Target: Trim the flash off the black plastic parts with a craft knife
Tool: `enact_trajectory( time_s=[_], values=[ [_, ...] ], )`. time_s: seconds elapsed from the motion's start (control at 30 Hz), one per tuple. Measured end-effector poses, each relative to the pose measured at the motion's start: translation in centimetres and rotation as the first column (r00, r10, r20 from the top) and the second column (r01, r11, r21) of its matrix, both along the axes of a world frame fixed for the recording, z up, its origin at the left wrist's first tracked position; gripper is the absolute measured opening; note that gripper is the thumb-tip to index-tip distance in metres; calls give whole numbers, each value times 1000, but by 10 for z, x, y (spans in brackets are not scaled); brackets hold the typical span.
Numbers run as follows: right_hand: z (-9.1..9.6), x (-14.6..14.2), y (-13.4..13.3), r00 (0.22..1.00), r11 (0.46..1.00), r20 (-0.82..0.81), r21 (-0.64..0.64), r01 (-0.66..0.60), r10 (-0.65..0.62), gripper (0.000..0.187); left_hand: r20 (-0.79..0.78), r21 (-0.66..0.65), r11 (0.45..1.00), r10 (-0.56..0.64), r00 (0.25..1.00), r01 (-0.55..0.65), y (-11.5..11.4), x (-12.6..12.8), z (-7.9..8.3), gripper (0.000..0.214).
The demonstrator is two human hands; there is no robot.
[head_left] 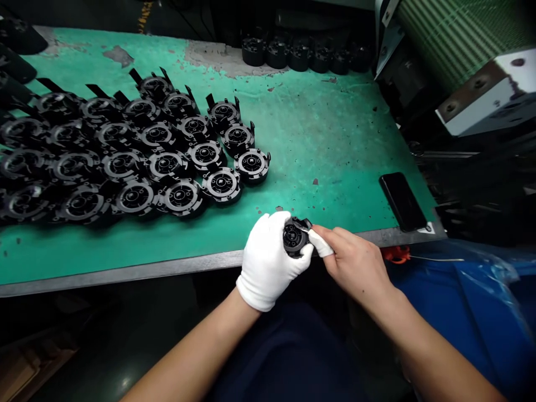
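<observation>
My left hand [268, 259], in a white glove, is closed round a small round black plastic part [294, 237] at the near edge of the green table [326, 128]. My right hand [355, 262] is bare except for a white cot on one fingertip. That fingertip and the thumb pinch the right side of the same part. Several matching black round parts [167, 162] lie in overlapping rows on the left half of the table, well away from both hands.
A black phone [402, 200] lies near the table's right front corner. More black parts [299, 54] line the far edge. A machine with a green ribbed panel [460, 33] stands at right. A blue bin with plastic film [473, 301] sits lower right.
</observation>
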State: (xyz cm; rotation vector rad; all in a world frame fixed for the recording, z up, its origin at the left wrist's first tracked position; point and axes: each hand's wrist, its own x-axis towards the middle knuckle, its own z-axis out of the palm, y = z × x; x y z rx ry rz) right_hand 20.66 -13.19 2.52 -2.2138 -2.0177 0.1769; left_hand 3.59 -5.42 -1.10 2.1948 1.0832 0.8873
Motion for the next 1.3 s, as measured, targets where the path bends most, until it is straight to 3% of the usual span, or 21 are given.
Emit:
enact_trajectory(
  time_s=[0.2, 0.4, 0.53, 0.7, 0.83, 0.97, 1.17, 1.3],
  values=[
    [1, 2, -9, 992, 999, -120, 22, -34, 36, 35, 36, -38, 999, -18, 999, 19, 0, 0, -3, 47],
    [2, 5, -10, 999, 999, -1, -10, -35, 35, 36, 23, -59, 998, -3, 1000, 5, 0, 1, -3, 48],
    [-2, -2, -7, 997, 999, 69, 17, 34, -36, 35, 21, -56, 998, 29, 999, -28, -4, 4, -5, 43],
    [-2, 4, -16, 993, 999, -114, 15, 42, -40, 31, 41, -14, 998, -61, 997, 62, 4, -5, -6, 61],
    [6, 20, -23, 952, 994, -298, -50, -93, 74, 35, 3, -48, 972, -229, 973, 229, 20, -20, -2, 85],
    [9, 26, -15, 909, 969, -376, -91, -229, 180, 43, -34, -68, 964, -261, 965, 258, 27, -21, 1, 90],
    [16, 33, 4, 893, 898, -334, -214, -384, 302, 54, -74, -129, 939, -329, 941, 318, 37, -16, 10, 85],
    [17, 40, 9, 910, 904, -266, -205, -376, 318, 57, -73, -178, 914, -381, 922, 364, 46, -15, 16, 80]
  ],
)
